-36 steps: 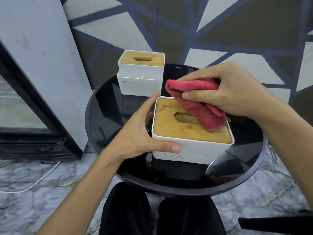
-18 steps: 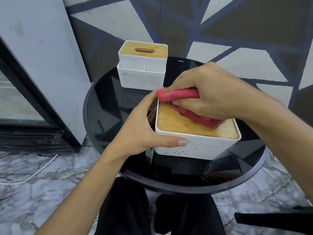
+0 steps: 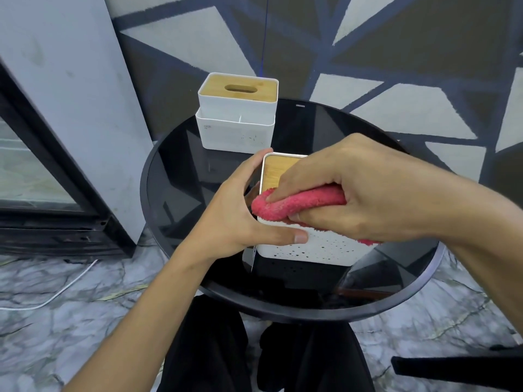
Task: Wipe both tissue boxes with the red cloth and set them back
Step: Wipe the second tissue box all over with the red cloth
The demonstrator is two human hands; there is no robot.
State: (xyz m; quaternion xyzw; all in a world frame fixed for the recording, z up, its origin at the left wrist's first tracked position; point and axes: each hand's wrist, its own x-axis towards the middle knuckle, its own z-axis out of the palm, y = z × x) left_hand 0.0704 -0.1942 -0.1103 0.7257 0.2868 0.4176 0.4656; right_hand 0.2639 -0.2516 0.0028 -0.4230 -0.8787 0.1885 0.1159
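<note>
The near tissue box (image 3: pixel 311 246) stands toward 6 o'clock on the black bench (image 3: pixel 175 179), with the red cloth (image 3: pixel 297 203) bunched on its lid's front edge. The right hand (image 3: pixel 376 193) curls its fingers round the cloth. The left hand (image 3: pixel 237 222) grips the box's 9 o'clock side. A firm brace and flat, overlapping strokes would serve best. The other tissue box (image 3: pixel 237 114) stands at 12 o'clock.

Left hand (image 3: pixel 237 219) just beside right hand (image 3: pixel 353 193) (fingers (image 3: pixel 285 190) of both curled).
</note>
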